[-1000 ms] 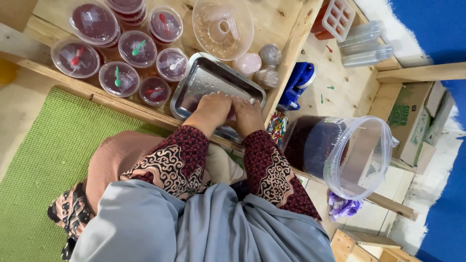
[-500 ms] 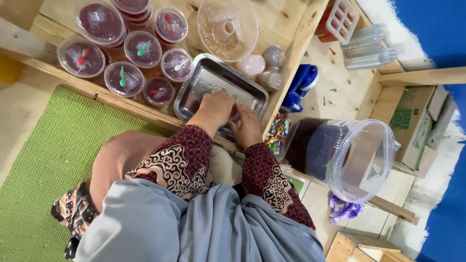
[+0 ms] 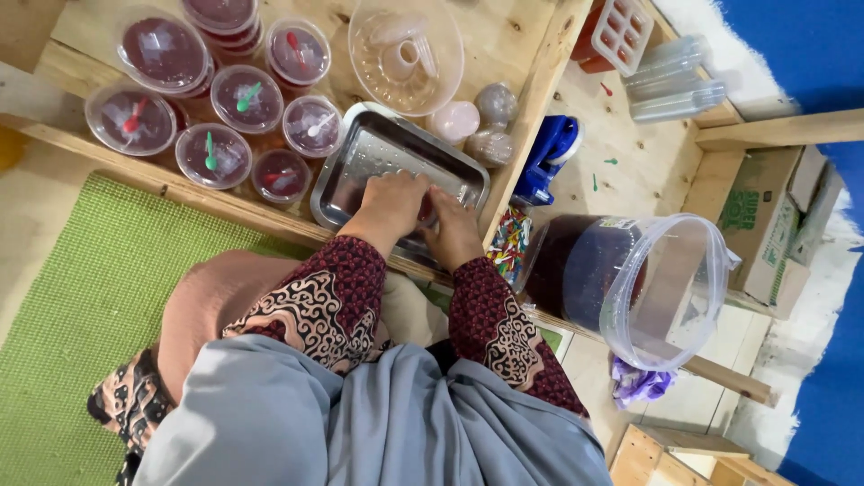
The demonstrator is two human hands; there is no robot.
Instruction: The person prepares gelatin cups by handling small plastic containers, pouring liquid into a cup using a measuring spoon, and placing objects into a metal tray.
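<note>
Pressing together over the steel tray [image 3: 360,157], both hands, left hand [image 3: 391,207] and right hand [image 3: 454,234], curl closed around 1 small dark cup, steadying it.

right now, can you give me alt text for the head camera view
Seen from above, a person's left hand and right hand press together on something small and dark red over a metal tray on a wooden table. Lidded cups of dark red jelly stand left of the tray.

Shiny dimpled metal tray [image 3: 378,148] on raw matt wood shelf [image 3: 504,36] — glossy clear plastic tub [image 3: 670,292], woven green mat [image 3: 81,297].
</note>
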